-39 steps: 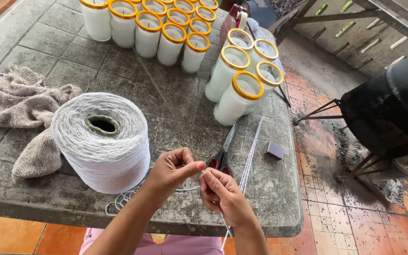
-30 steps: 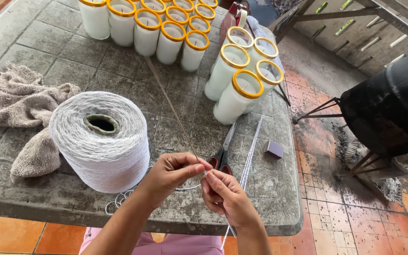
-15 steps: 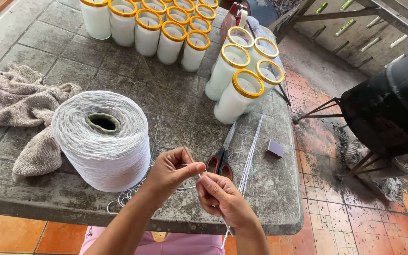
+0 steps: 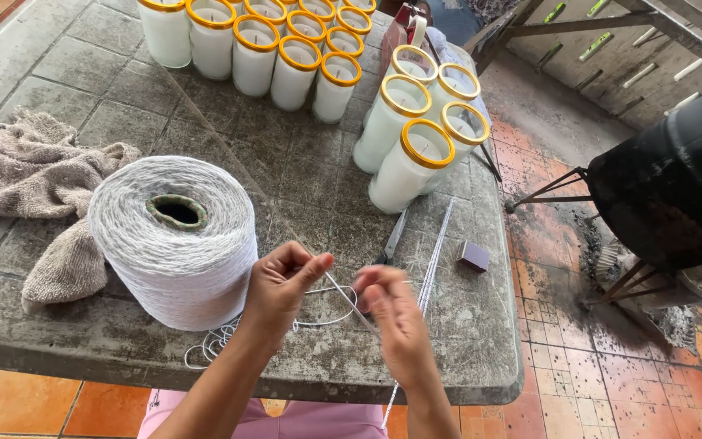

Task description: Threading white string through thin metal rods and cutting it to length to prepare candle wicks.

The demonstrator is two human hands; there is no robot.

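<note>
Head view: left hand [image 4: 279, 286] pinches a thin rod [image 4: 229, 167] w/ white string [image 4: 328, 302] looped at its near end, right hand [image 4: 392, 313] blurred, fingers loosely curled by the string, grip unclear, both just in front of big white spool [image 4: 176, 240] feeding it, scissors [image 4: 390, 241] close by on table [image 4: 302, 162].

towel [image 4: 30, 175] – left of table | candles [image 4: 286, 49] – far edge | small box [image 4: 473, 256], perhaps matches
</note>
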